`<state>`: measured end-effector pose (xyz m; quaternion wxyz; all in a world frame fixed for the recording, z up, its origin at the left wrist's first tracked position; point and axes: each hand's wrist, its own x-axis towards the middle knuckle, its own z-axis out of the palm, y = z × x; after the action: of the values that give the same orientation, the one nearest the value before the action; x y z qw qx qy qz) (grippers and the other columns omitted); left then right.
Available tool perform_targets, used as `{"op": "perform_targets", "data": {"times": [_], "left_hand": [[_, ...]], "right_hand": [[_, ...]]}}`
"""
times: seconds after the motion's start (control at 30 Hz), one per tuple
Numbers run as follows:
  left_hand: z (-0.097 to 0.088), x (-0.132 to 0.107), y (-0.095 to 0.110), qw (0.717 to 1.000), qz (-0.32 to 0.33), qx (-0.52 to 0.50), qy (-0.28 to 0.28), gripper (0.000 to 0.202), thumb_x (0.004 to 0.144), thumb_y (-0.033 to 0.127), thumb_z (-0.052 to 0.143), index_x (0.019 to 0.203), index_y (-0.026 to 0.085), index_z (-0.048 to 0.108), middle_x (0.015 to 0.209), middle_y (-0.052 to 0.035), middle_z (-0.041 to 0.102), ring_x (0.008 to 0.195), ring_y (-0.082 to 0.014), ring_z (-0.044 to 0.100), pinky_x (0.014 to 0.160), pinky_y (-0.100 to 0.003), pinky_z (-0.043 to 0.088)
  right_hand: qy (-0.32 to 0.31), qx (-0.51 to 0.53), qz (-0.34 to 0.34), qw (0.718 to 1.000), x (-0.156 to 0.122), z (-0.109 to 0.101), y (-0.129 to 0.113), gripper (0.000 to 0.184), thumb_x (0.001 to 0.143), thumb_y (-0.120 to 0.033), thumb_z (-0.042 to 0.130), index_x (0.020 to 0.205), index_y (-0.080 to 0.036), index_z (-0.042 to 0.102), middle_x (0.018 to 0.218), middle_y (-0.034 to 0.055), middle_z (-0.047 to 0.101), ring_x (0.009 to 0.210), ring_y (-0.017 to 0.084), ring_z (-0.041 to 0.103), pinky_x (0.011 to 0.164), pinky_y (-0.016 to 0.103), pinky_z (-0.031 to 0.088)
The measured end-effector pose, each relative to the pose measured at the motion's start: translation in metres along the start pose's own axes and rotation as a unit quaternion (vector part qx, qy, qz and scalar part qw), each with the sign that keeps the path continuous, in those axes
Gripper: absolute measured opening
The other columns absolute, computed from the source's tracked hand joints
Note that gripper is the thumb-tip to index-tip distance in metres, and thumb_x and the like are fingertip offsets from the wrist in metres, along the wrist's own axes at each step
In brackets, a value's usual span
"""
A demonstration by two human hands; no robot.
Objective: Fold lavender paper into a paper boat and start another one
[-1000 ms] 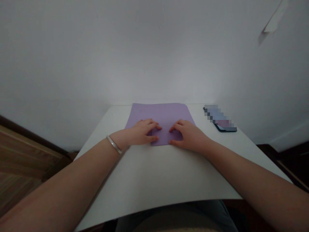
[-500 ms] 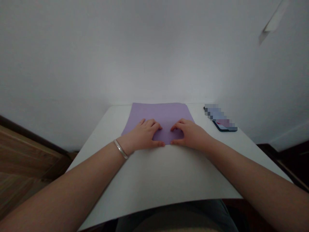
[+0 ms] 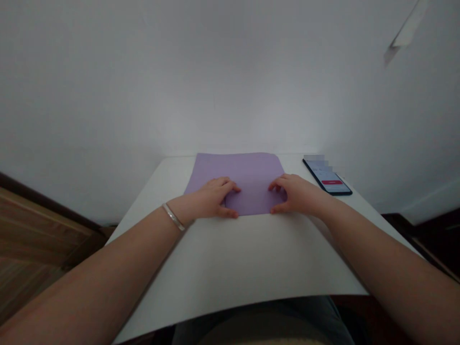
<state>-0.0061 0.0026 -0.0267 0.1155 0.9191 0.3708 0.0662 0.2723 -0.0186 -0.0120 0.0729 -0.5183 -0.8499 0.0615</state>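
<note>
A sheet of purple paper [image 3: 247, 167] lies flat on the white table [image 3: 244, 258], its far edge close to the wall. My left hand [image 3: 215, 197] rests over the sheet's left part, thumb apart from the other fingers and touching near the front edge. On the right side of the sheet, my right hand [image 3: 293, 194] is in a similar pose, fingers curved and thumb at the front edge. Between the two hands the paper shows bare. Neither hand encloses anything. A silver bangle [image 3: 173, 217] is on my left wrist.
A phone [image 3: 328, 177] with a lit screen, partly pixelated, lies at the table's back right. Behind the table rises a pale wall [image 3: 233, 86]. Wooden furniture [image 3: 39, 244] stands at the lower left. A white strip [image 3: 409, 28] hangs on the wall at upper right.
My hands have moved apart along the paper's front edge: the right one to the right, the left one slightly left. The paper has stayed in place. More of the phone's screen shows unpixelated.
</note>
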Motion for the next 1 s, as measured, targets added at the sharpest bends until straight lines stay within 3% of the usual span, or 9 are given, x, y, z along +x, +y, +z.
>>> {"op": "perform_targets", "data": {"times": [0.43, 0.6, 0.7, 0.87, 1.0], "left_hand": [[-0.001, -0.003, -0.007, 0.999, 0.028, -0.029, -0.022, 0.072, 0.071, 0.048, 0.071, 0.135, 0.021, 0.048, 0.142, -0.0135, 0.045, 0.134, -0.0300, 0.039, 0.110, -0.043, 0.030], [0.002, -0.005, -0.001, 0.998, -0.050, 0.021, -0.017, 0.090, 0.074, 0.058, 0.062, 0.145, 0.013, 0.030, 0.151, -0.0186, 0.031, 0.138, -0.0311, 0.032, 0.112, -0.041, 0.028], [0.004, -0.003, 0.003, 0.994, -0.092, 0.061, 0.028, 0.092, 0.071, 0.064, 0.061, 0.140, 0.010, 0.036, 0.146, -0.0201, 0.038, 0.134, -0.0341, 0.036, 0.111, -0.044, 0.027], [0.002, 0.004, 0.009, 0.984, -0.160, 0.016, 0.081, 0.067, 0.065, 0.052, 0.071, 0.116, 0.011, 0.055, 0.118, -0.0162, 0.057, 0.111, -0.0313, 0.052, 0.097, -0.043, 0.042], [-0.003, 0.005, 0.012, 0.971, -0.183, -0.055, 0.145, 0.025, 0.075, 0.034, 0.062, 0.092, 0.017, 0.057, 0.091, -0.0074, 0.063, 0.091, -0.0245, 0.057, 0.081, -0.038, 0.047]], "right_hand": [[-0.051, 0.048, 0.025, 0.997, -0.003, 0.000, 0.032, 0.064, 0.059, -0.044, 0.080, 0.117, -0.024, 0.063, 0.089, 0.0053, 0.064, 0.081, 0.022, 0.061, 0.072, 0.033, 0.048], [-0.055, 0.060, 0.031, 0.996, -0.003, 0.000, 0.032, 0.065, 0.061, -0.049, 0.078, 0.119, -0.025, 0.062, 0.090, 0.0054, 0.065, 0.081, 0.022, 0.062, 0.072, 0.033, 0.048], [-0.035, 0.031, 0.053, 0.998, 0.000, 0.000, 0.024, 0.068, 0.062, -0.054, 0.076, 0.120, -0.021, 0.062, 0.089, 0.0068, 0.065, 0.079, 0.023, 0.061, 0.072, 0.035, 0.048], [-0.004, -0.010, 0.068, 0.998, 0.005, 0.000, 0.011, 0.067, 0.065, -0.060, 0.071, 0.119, -0.020, 0.063, 0.085, 0.0068, 0.067, 0.077, 0.024, 0.061, 0.067, 0.035, 0.047], [0.052, 0.012, 0.092, 0.994, 0.003, 0.001, 0.003, 0.066, 0.071, -0.055, 0.068, 0.126, -0.020, 0.057, 0.093, 0.0077, 0.066, 0.082, 0.024, 0.062, 0.071, 0.036, 0.048]]}}
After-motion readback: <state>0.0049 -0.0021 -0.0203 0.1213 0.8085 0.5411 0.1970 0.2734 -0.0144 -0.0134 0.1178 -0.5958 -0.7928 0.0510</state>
